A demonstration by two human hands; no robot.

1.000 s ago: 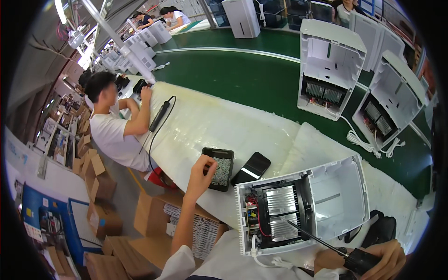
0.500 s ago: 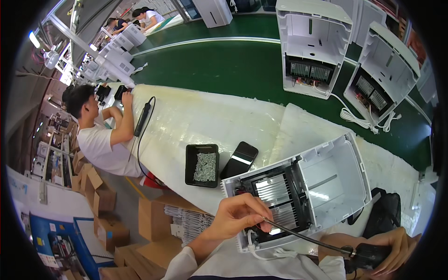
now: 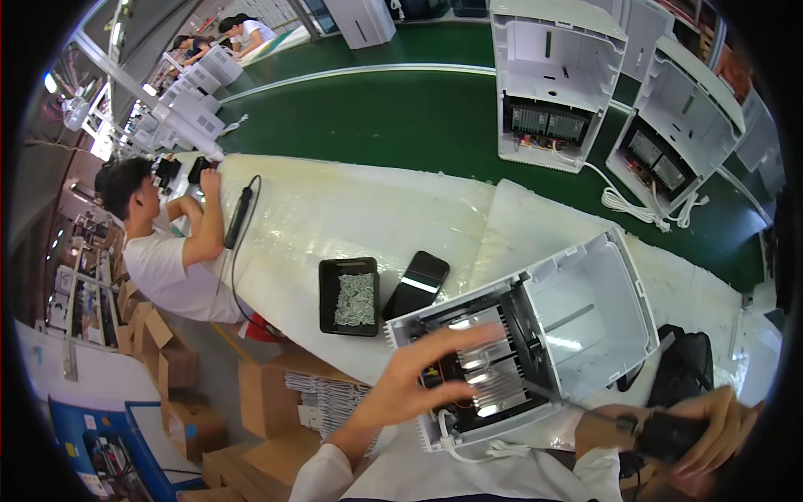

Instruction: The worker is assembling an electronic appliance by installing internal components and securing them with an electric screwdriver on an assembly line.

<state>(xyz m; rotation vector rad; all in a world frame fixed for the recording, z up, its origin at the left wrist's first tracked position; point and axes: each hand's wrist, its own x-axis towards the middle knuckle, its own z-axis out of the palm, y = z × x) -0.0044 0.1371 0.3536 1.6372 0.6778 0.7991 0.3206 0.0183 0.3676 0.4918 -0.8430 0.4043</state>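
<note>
A white plastic housing lies tilted in front of me, its open side up. Inside its left half sits a black-framed unit with silver finned plates. My left hand hovers over that unit, thumb and fingers apart, holding nothing. At the lower right, my right hand grips the black handle of an electric screwdriver. Its long thin shaft, blurred by motion, points left toward the housing's near edge. The tip cannot be made out clearly. A white cord hangs out at the housing's near side.
Left of the housing stand a black bin of screws and a phone. Two similar open housings with coiled cords stand on the green conveyor. A co-worker sits at the left, near another black screwdriver. Cardboard boxes are below.
My left fingers have let go of the screwdriver's shaft end and spread apart over the finned unit. The shaft has drawn back to the right. The whole view has shifted slightly.
</note>
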